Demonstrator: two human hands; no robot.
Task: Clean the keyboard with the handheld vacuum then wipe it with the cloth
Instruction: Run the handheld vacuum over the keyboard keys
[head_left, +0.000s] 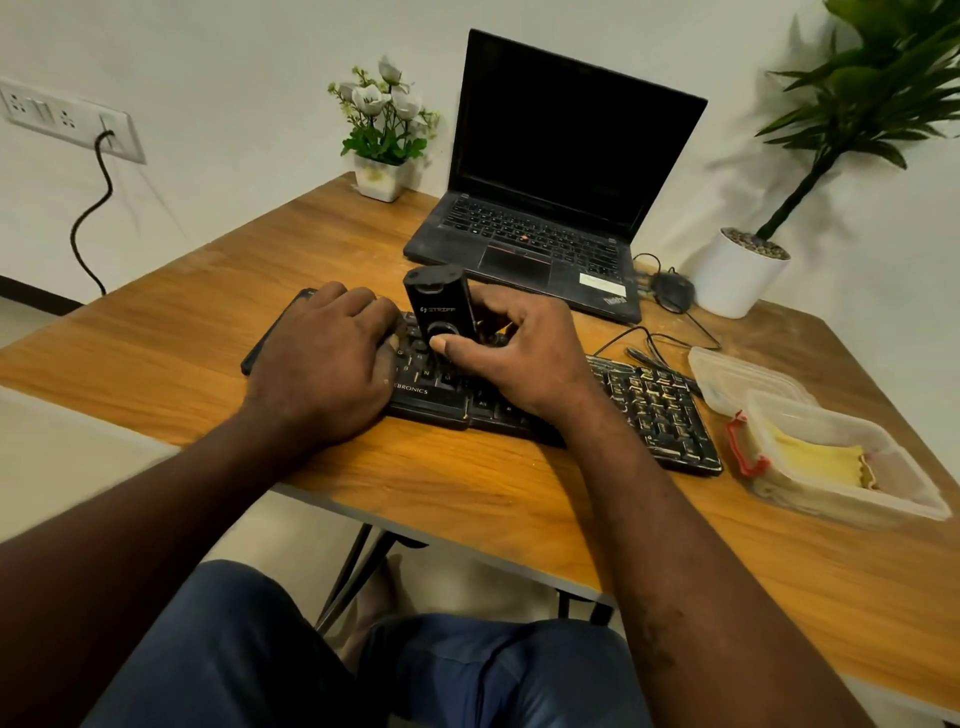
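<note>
Head view: the right hand (514, 358) grasped the handheld vacuum (439, 306) upright, nozzle toward the keys; the left hand (327, 364), fingers relaxed, pressed the keyboard (660, 410), apparently steadying it.

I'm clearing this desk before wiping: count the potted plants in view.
2. A small flowering plant stands left of the laptop; a tall leafy plant stands right of it. None seems hidden.

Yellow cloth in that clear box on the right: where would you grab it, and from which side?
Probably from straight above: the clear box is open on top, and its walls block any sideways reach. Pinch the yellow cloth near its middle, where it lies flat, so a pinch of its upper layer should lift it out.
</note>
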